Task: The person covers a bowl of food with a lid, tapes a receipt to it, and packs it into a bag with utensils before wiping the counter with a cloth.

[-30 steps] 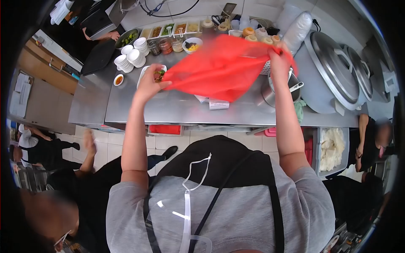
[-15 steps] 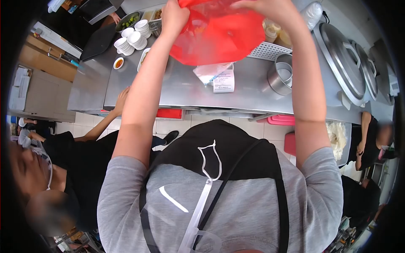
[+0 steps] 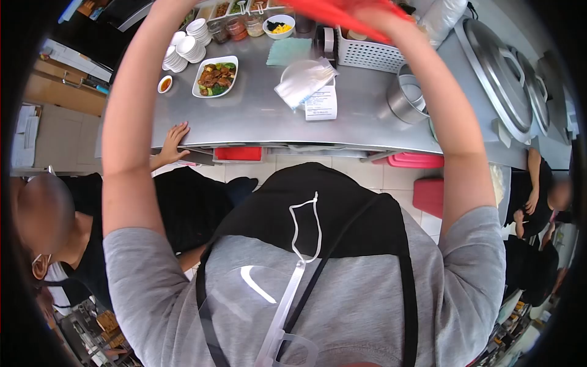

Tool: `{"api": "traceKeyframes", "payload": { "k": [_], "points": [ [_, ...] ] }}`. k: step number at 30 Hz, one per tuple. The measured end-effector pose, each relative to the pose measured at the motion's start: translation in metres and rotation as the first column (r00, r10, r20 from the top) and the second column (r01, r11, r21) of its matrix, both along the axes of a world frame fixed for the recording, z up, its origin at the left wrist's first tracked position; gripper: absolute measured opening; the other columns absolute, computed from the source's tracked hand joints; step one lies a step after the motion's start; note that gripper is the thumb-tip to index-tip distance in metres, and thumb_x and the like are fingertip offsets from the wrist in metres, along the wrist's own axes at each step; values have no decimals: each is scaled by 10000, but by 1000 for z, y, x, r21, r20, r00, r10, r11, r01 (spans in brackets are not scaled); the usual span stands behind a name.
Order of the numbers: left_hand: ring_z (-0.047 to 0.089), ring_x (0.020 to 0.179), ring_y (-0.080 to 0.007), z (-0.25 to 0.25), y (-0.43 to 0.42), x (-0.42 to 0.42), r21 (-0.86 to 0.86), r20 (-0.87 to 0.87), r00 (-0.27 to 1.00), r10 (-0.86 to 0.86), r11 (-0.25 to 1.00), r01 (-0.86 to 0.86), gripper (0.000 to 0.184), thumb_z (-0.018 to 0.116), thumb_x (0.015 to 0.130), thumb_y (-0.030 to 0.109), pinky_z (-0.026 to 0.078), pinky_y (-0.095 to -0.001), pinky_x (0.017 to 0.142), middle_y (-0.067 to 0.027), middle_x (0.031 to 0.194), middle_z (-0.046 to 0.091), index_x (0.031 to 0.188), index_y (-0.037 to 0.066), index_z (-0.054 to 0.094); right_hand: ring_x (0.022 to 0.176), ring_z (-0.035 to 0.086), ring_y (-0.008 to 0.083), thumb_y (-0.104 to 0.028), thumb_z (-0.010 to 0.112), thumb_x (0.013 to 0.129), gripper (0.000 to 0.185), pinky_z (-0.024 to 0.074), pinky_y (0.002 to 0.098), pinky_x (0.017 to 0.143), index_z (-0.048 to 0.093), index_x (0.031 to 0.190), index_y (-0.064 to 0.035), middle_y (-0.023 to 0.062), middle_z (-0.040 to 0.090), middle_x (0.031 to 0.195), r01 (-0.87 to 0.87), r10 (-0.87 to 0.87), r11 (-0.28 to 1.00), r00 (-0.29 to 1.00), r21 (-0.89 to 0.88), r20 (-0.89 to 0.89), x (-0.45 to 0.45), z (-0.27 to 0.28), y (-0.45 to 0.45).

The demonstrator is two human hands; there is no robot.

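Observation:
At the top edge, a red plastic bag (image 3: 333, 13) is stretched sideways above the counter, partly cut off by the frame. My right hand (image 3: 380, 21) grips it, its fingers partly hidden by the red film and blurred. My left forearm (image 3: 131, 104) runs up out of the picture, so the left hand is hidden beyond the top edge. Below the bag, a clear plastic packet (image 3: 299, 88) lies over a round white container, with a printed receipt (image 3: 321, 105) at its front. A pale green cloth (image 3: 288, 52) lies behind them.
On the steel counter (image 3: 257, 125) stand a dish of meat and greens (image 3: 216, 76), a sauce cup (image 3: 165, 84), stacked white cups (image 3: 191, 49), a white basket (image 3: 370, 55), a metal pot (image 3: 403, 101) and large lids (image 3: 495, 79). A co-worker's hand (image 3: 176, 139) rests on the front edge.
The red bag has moved up and right, uncovering the counter's back. My left arm has swung outward to the left, its hand leaving view. The co-worker's hand now lies on the counter edge.

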State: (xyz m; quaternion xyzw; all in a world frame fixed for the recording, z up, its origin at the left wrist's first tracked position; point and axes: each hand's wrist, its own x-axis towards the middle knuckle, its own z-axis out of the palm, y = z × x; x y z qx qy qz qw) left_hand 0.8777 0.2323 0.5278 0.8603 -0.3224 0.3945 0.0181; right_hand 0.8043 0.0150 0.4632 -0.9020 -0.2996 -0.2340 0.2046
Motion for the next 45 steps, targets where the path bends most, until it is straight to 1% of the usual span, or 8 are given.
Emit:
{"api": "traceKeyframes", "payload": {
  "k": [4,8,10,15,18,31,40,45],
  "points": [
    [574,741,-299,-26,13,34,166,-35,936,351,925,-341,146,556,621,36,457,-365,685,-189,776,529,761,25,596,903,531,194,-76,502,759,232,394,221,789,564,982,-56,78,583,941,-122,113,990,986,-70,-125,9,-66,10],
    [533,883,-305,-10,39,46,373,-334,872,357,900,-225,297,549,609,70,420,-366,778,-194,894,546,902,59,593,849,557,103,-100,408,832,235,437,231,748,572,988,-39,20,591,944,-193,321,828,933,526,-162,-31,-48,6],
    [527,889,-297,7,54,45,471,-541,790,290,882,-1,383,558,589,97,415,-350,783,-161,964,561,971,97,588,776,577,105,-180,470,813,230,445,221,721,601,929,-30,42,613,829,212,162,658,898,723,-410,-24,-92,-20],
    [536,839,-238,36,49,15,426,-728,603,326,904,26,337,603,587,123,417,-312,736,-111,906,584,924,137,602,795,585,174,-255,504,785,412,488,283,658,449,1157,-87,74,565,972,693,4,656,394,300,-919,-3,-223,-30],
    [536,849,-235,39,51,17,429,-714,591,375,902,-53,335,605,588,119,415,-315,746,-110,918,586,923,129,603,752,606,212,-92,442,754,601,520,332,654,173,1291,-124,116,510,1056,646,527,570,187,508,-829,4,-226,-23],
    [540,832,-215,39,58,14,383,-728,591,349,921,-72,329,598,602,70,410,-293,755,-91,911,592,927,120,605,895,554,229,-6,395,757,618,514,395,647,167,1291,-217,139,439,1140,772,457,423,271,475,-847,-8,-215,-16],
    [567,813,-195,-15,97,72,-80,-880,447,-160,978,193,357,543,629,6,461,-290,709,-100,921,580,974,91,564,637,555,110,62,358,671,711,458,228,464,149,1311,-168,82,486,1031,725,563,296,394,623,-727,-42,-180,-87],
    [496,894,-116,-52,79,59,-110,-954,264,-142,985,131,504,483,594,-68,397,-216,789,-55,1030,517,1084,47,509,860,559,214,82,355,664,714,503,293,697,151,1312,-137,135,425,1150,705,450,278,504,652,-737,-47,-113,-145]
  ]
}}
